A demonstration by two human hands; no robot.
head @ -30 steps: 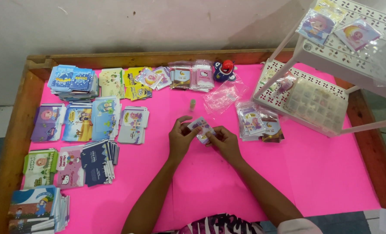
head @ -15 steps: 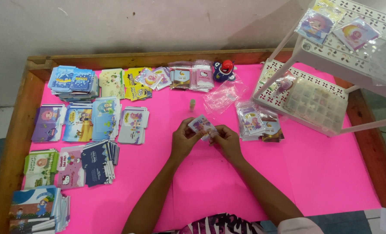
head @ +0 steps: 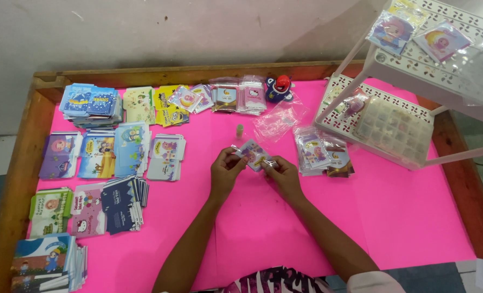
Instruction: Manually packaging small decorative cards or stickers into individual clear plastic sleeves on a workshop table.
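The table (head: 415,228), covered in bright pink and framed with a wooden rim, fills nearly the whole view. At about two o'clock from the hands stands a white plastic rack (head: 382,116) with perforated shelves; a clear compartment box (head: 396,127) lies on its lower shelf. From nine to eleven o'clock there are many stacks of small printed cards (head: 117,149), close beside each other. Just at three o'clock from the hands lies a pile of wrapped packets (head: 323,154), and at one o'clock an empty clear bag (head: 279,119). A tiny pale bottle (head: 240,130) stands upright at twelve o'clock.

The left hand (head: 225,173) and the right hand (head: 282,174) meet over the middle of the table. Both are curled nearly closed, and each pinches one edge of the small card in a clear sleeve (head: 254,153), which is lifted a little above the pink surface between them.

I think the main danger is the slippery plastic: only fingertips hold it, so the sleeve may slide out or crease if one hand pulls harder than the other. The little bottle is near the knuckles, and a forward move could tip it. The right elbow is also not far from the packet pile, which could scatter.
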